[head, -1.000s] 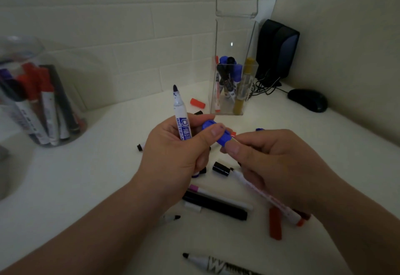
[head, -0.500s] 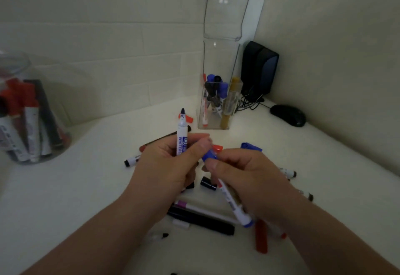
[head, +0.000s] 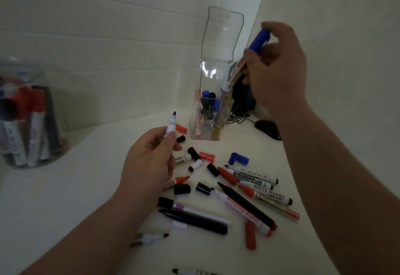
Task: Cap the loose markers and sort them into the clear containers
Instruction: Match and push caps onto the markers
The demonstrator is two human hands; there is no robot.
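Note:
My right hand [head: 279,67] grips a blue-capped marker [head: 246,58], held high and tilted, its lower end beside the upper right edge of the tall clear container [head: 216,75]. That container holds several capped markers. My left hand [head: 149,162] holds an uncapped white marker [head: 171,124] upright, dark tip up, over the table. Loose markers [head: 249,190] and caps lie scattered on the white table [head: 65,199] between my arms, among them a blue cap [head: 238,159].
A round clear jar [head: 26,112] with several markers stands at the far left. A black speaker [head: 243,99] and a black mouse [head: 268,128] sit in the back corner by the wall. More markers lie near the table's front edge.
My right hand has lifted the now blue-capped marker away from my left hand, up and right to the tall container. My left hand still holds the uncapped marker.

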